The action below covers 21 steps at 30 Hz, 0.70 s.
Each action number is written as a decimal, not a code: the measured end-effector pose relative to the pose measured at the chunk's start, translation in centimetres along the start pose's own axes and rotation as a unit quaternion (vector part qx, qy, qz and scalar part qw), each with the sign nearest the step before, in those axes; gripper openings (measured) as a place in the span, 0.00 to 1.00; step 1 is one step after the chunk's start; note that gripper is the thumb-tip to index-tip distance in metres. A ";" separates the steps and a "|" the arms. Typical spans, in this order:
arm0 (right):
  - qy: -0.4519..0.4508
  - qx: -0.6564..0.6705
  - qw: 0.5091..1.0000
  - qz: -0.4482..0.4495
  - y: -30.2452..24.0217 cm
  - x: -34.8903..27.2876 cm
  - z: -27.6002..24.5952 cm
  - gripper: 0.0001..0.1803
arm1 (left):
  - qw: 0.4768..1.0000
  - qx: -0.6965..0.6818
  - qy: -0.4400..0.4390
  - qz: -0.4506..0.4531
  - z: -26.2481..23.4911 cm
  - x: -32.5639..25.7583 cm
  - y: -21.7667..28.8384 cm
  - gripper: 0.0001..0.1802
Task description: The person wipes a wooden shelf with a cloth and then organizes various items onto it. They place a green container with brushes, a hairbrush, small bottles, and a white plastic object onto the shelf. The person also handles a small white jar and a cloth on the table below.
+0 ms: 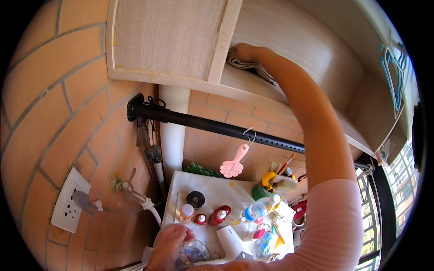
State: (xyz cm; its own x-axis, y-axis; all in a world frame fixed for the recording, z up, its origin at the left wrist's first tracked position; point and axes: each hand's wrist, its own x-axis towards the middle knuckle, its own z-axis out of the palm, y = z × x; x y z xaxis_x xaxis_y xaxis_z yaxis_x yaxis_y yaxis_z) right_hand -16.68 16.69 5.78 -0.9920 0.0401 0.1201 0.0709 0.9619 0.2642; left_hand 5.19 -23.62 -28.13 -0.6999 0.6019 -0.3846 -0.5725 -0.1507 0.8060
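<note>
My right arm stretches up into an open wooden cabinet (pixel 298 45). There my right hand (pixel 245 53) is closed on a folded greyish cloth (pixel 253 67), pressing near the compartment's left divider. The cloth lies along the shelf's front edge, its layers showing. Low in the view, my left hand (pixel 174 237) is at the white tabletop's (pixel 181 180) left side, fingers curled in; what they hold, if anything, is hidden. Close to it stand an orange-and-white capped bottle (pixel 186 212), a small red bottle (pixel 200 219) and a white hair dryer (pixel 232 241) with a cord.
A black rail (pixel 203 123) crosses under the cabinet, with a pink hand-shaped brush (pixel 233 166) hanging from it. Several bottles and a green pot (pixel 260 192) crowd the table. Left are a wall socket (pixel 70 201) and tap (pixel 129 186); blue hangers (pixel 394 79) hang right.
</note>
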 end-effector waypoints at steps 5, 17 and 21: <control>-0.038 0.137 0.990 0.013 -2.0 -0.6 -0.4 0.30 | 0.994 -0.049 0.089 0.046 -2.6 1.0 -2.4 0.07; -0.032 -0.113 0.993 -0.001 3.2 6.7 2.2 0.22 | 0.997 -0.064 0.042 -0.003 -3.3 3.2 -3.7 0.08; 0.050 -0.028 0.998 -0.015 1.7 6.4 2.3 0.20 | 0.992 -0.090 0.083 0.016 -3.9 3.4 -4.3 0.07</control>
State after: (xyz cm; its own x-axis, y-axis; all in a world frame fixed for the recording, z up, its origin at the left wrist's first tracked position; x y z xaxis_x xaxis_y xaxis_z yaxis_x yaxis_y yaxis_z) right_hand -23.13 19.24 4.82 -0.9786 -0.0172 0.2048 0.0508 0.9454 0.3221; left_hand 3.56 -23.95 -34.64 -0.7706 0.4601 -0.4410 -0.6057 -0.3136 0.7313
